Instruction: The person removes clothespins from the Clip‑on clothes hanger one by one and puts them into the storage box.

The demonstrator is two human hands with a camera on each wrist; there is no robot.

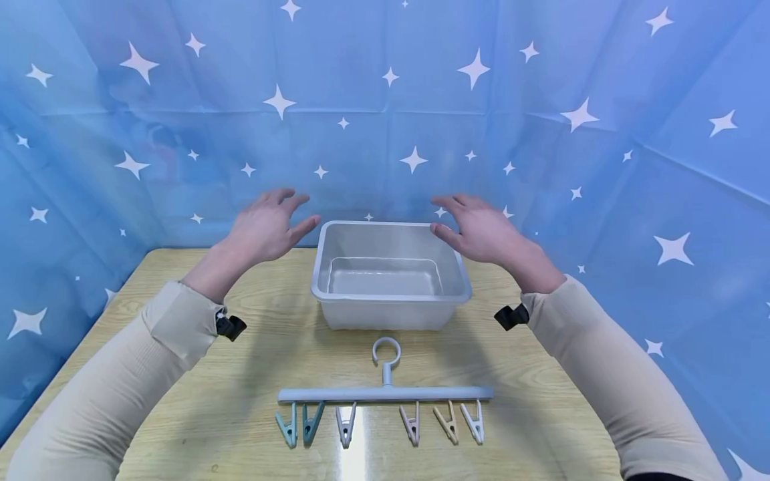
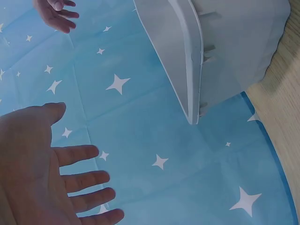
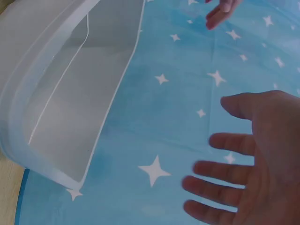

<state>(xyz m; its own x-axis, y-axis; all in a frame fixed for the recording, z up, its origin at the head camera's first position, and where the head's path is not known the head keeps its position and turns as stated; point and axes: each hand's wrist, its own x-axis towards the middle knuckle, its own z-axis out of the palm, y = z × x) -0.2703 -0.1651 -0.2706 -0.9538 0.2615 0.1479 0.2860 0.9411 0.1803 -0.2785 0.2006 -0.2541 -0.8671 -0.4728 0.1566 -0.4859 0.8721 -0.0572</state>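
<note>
A pale grey plastic bin (image 1: 391,314) stands on the table, its inside bare. My left hand (image 1: 265,224) is raised in the air to the left of the bin, fingers spread and holding nothing. Opposite it, my right hand (image 1: 481,230) hovers above the bin's right rear corner, fingers apart and nothing in them. Both wrist views show the palms free, with the bin (image 2: 234,51) apart from the left fingers. In front of the bin lies a light blue clip hanger (image 1: 385,395) with a round hook and several clothespins (image 1: 345,427) along its bar.
The wooden table (image 1: 228,401) carries the bin and the hanger. A blue curtain (image 1: 385,133) with white stars encloses the back and both sides. A small black wrist camera (image 1: 230,327) sits at the left cuff, another (image 1: 511,317) at the right.
</note>
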